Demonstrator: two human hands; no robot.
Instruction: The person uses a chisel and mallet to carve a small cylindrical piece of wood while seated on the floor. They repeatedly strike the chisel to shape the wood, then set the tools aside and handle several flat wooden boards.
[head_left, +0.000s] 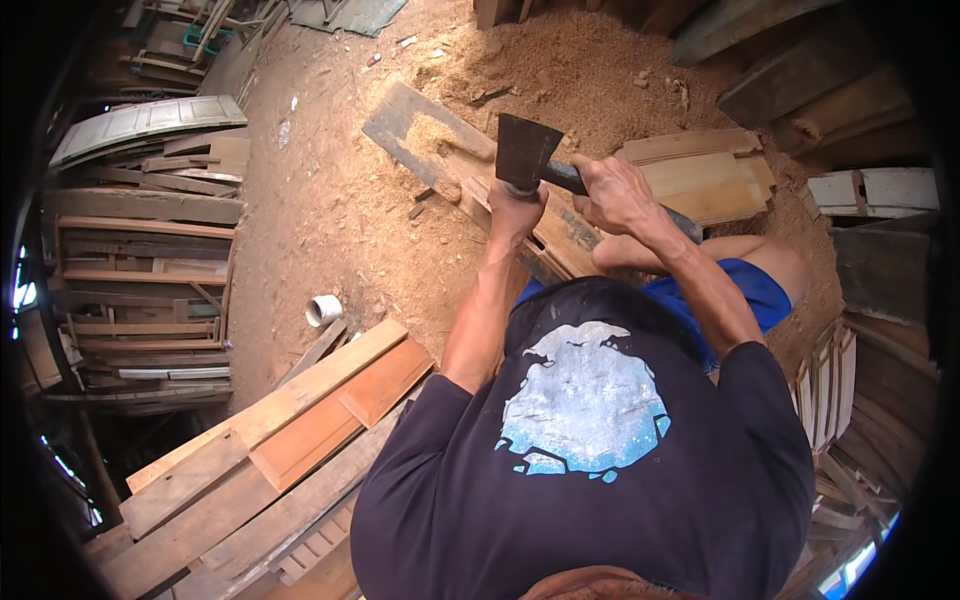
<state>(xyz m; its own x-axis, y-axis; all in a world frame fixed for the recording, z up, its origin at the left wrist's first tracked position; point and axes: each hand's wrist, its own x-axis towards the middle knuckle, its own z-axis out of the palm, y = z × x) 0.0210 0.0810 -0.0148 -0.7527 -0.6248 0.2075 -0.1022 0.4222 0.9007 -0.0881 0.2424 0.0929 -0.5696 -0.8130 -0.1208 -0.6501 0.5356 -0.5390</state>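
My right hand (618,195) is closed round the dark handle of a hatchet (528,150). Its broad dark metal blade flares away from me, and the handle end shows past my wrist. Right below the hatchet head, my left hand (516,212) wraps round an upright tool with a round metal-rimmed top (519,188); my fist hides its lower part. Both hands are above a length of wood (565,240) with a dark slot in it. That wood lies along a wide grey board (400,112) strewn with shavings. My bare knee is beside it.
Wood shavings (600,80) cover the ground ahead. Flat wooden panels (700,180) lie at the right, near my leg. Stacked planks (290,400) fill the lower left, with a white cup-like container (323,310) beyond. Timber racks (145,260) line the left; more boards (885,260) stand at the right.
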